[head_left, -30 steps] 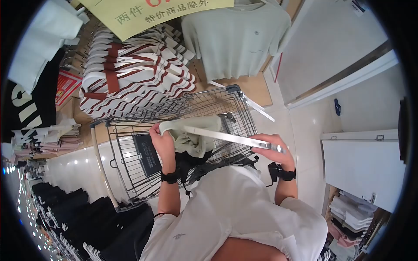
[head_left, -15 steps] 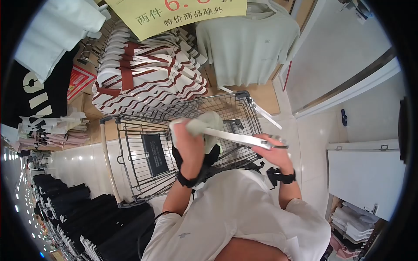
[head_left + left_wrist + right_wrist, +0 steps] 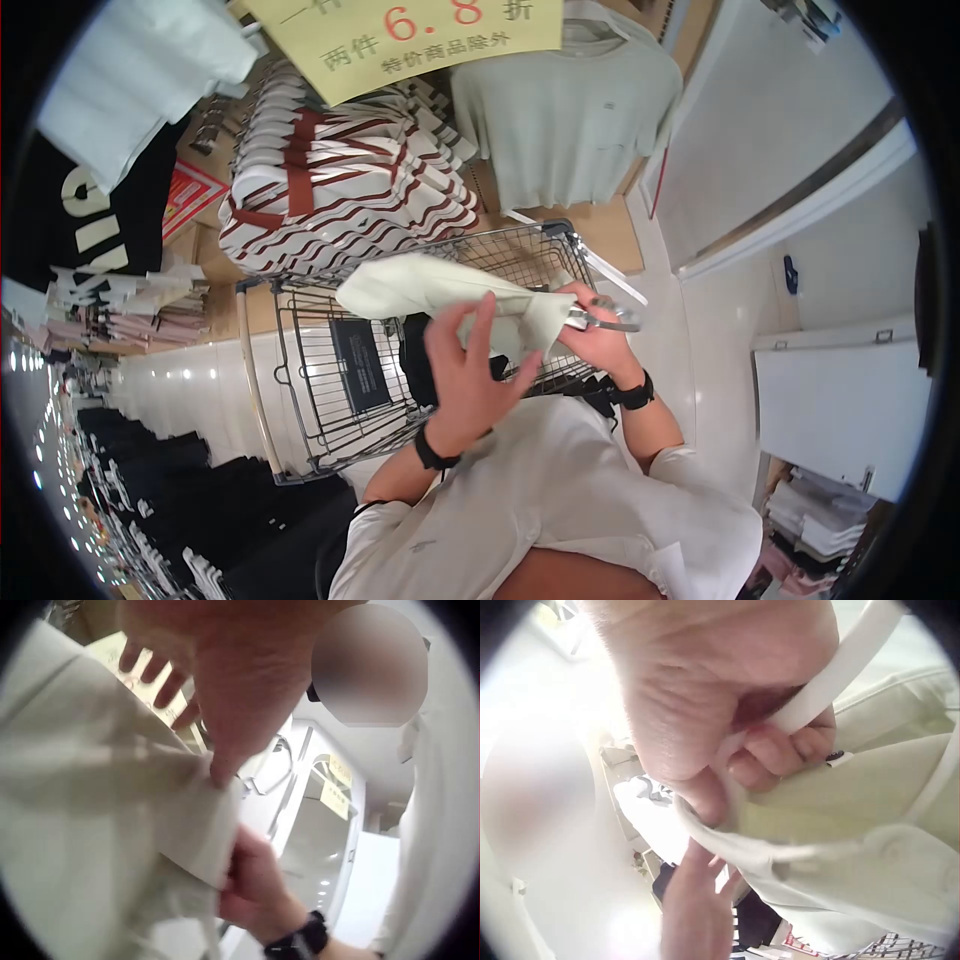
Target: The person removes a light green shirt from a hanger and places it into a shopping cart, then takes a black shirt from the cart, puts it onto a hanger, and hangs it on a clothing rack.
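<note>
A pale green garment (image 3: 410,285) with a buttonhole and button along its edge (image 3: 892,851) is stretched sideways over the shopping cart. My right hand (image 3: 600,345) grips a white hanger (image 3: 840,667), its fingers curled round the bar beside the garment's opening. The hanger's shiny metal end sticks out past that hand; the rest lies mostly hidden by the cloth. My left hand (image 3: 465,390) is in front of the garment with its fingers spread. In the left wrist view its thumb tip is right at the cloth's edge.
The wire shopping cart (image 3: 255,375) stands below the hands, with a black item (image 3: 418,365) in it. Striped shirts (image 3: 350,190) hang behind, under a yellow sign (image 3: 430,65). A grey-green shirt (image 3: 560,130) hangs beyond the cart. Black clothes (image 3: 200,500) hang at lower left.
The garment has gone from bunched in the cart to drawn up over the hanger in the right hand. The left hand moved rightward, let go its grip and spread its fingers.
</note>
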A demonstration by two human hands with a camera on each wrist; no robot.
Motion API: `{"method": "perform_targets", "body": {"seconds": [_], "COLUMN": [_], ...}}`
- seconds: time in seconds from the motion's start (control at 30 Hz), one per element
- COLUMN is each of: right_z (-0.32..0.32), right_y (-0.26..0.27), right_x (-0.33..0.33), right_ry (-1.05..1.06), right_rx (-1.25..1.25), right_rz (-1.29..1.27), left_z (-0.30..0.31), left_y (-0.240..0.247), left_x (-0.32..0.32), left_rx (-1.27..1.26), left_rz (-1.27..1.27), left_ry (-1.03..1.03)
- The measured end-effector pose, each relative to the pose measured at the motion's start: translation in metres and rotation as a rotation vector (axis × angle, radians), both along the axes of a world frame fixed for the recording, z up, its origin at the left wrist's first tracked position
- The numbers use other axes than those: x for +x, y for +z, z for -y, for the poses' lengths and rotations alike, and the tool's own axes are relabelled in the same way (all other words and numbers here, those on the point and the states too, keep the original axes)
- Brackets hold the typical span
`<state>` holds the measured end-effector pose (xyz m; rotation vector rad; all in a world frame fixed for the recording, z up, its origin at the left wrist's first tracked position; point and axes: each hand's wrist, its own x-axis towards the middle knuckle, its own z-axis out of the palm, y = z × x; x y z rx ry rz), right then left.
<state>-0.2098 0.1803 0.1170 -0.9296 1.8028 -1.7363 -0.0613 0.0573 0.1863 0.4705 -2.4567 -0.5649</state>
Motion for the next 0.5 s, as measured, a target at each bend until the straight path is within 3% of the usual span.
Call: {"method": "perform_targets", "body": {"seconds": [0.03,0.1,0.23,0.27,0.3,0.37,0.43,0.5], "right_z": [-0.001,-0.002,0.004,0.007,0.011,0.014,0.003,-0.005], "right_y": [0.007,0.025,0.035,0.041,0.048,0.06,0.042,0.01], "right_x": [-0.002,-0.007,-0.006,-0.001,0.0,-0.004,0.0,0.016], "right_ry": [-0.024,0.159,0.149,0.001,-0.015,-0.303,-0.33,-0.402], "right_rx": [0.002,0.021,0.019,0.069,0.072,-0.167,-0.186,-0.254], "right_rz": [0.004,-0.212,-0.285,-0.376,-0.376,-0.75,-0.761,-0.354], "left_z": [0.014,0.042,0.068,0.067,0.067,0.069,0.08,0.089], "left_y": [0.006,0.001,-0.008,-0.006,-0.003,0.005,0.009,0.015], "left_x": [-0.001,-0.006,0.004,0.003,0.004,0.006,0.015,0.023], "left_rx": [-0.236,-0.149,-0.053,-0.124,-0.126,-0.072,-0.066,-0.059], "left_rz": [-0.03,0.041,0.282,0.198,0.197,0.103,0.101,0.098], "left_ry": [-0.014,-0.224,-0.244,-0.227,-0.244,-0.09,-0.064,0.092]}}
